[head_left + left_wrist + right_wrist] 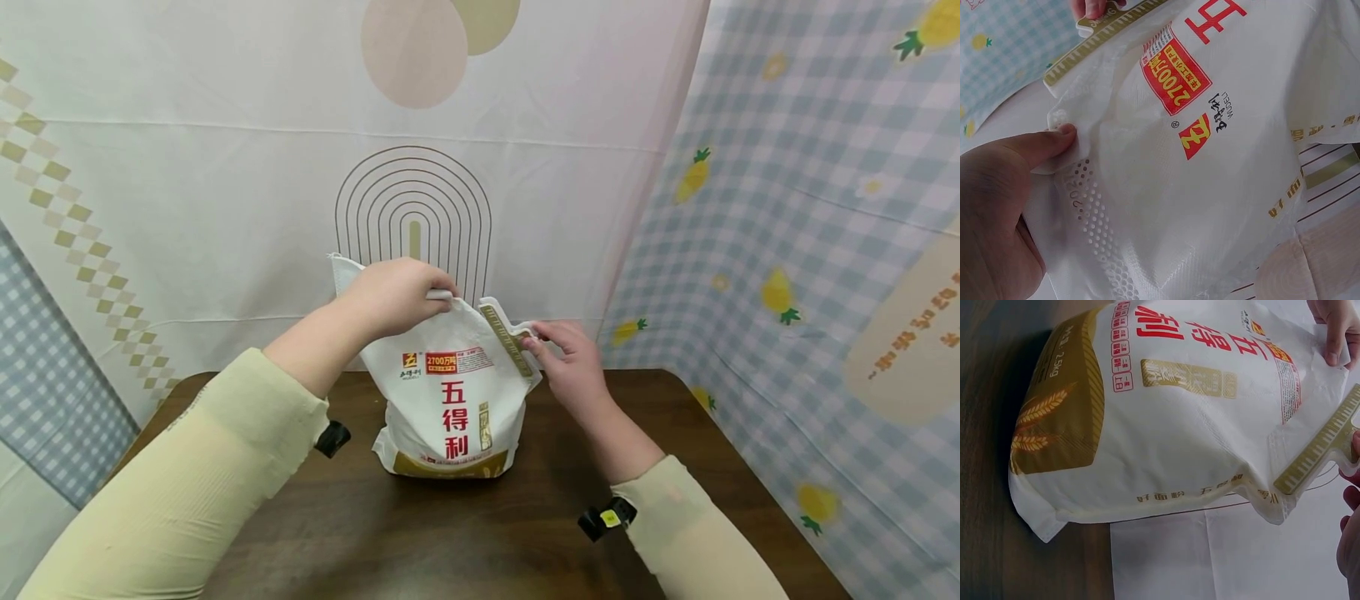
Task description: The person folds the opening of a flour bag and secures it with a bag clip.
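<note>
A white flour bag point(420, 392) with red lettering and a gold base stands upright on the table, its top leaning and creased. My left hand point(401, 292) grips the bag's top edge; in the left wrist view, the thumb point(1054, 142) presses on a white edge beside a row of small punched holes. At the bag's right top corner sits a gold-and-white bag clip point(507, 342) with ruler-like marks, set at a slant over the edge. My right hand point(572, 367) pinches the clip's raised white handle between thumb and fingers. The left fingers behind the bag are hidden.
The dark brown wooden table point(465, 533) has rounded far corners. Behind it hangs a pale patterned cloth point(247, 200), with a blue checked pineapple-print cloth point(750, 250) along the right side. Black straps show at both wrists.
</note>
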Tool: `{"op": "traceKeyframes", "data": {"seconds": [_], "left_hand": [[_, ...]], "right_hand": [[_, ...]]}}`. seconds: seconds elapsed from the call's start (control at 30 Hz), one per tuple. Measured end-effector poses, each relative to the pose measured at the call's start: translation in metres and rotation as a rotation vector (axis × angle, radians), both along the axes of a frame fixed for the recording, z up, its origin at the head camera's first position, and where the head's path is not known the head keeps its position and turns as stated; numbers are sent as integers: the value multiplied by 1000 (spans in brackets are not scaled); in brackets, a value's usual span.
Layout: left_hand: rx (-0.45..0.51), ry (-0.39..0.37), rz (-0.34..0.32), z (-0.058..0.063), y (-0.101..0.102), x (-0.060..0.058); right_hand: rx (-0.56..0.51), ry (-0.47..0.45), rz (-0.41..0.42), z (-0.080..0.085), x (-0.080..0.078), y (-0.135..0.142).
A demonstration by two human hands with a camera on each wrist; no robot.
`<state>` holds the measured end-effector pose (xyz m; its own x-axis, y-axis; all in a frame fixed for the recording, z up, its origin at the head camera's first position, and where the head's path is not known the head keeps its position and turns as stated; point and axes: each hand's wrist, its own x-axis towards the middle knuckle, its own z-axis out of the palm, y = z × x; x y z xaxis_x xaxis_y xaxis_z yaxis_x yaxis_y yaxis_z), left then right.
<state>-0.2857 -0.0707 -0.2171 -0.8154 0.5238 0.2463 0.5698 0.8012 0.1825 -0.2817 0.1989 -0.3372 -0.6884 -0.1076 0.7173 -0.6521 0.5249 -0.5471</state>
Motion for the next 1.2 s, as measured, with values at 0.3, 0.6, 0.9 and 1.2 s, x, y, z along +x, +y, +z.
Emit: {"op": "traceKeyframes", "data": {"seconds": [0.3,0.6,0.9,1.2], "left_hand": [[-4,8,-2,0,0,0],[3,1,0,0,0,0],[15,-1,5,1,2,0],[25,-23,9,0,3,0]], "right_hand": [[73,38,2,5,0,-2],[126,75,25,6,0,-1],[148,64,33,8,0,-3],[185,32,24,8,2,-8]]}}
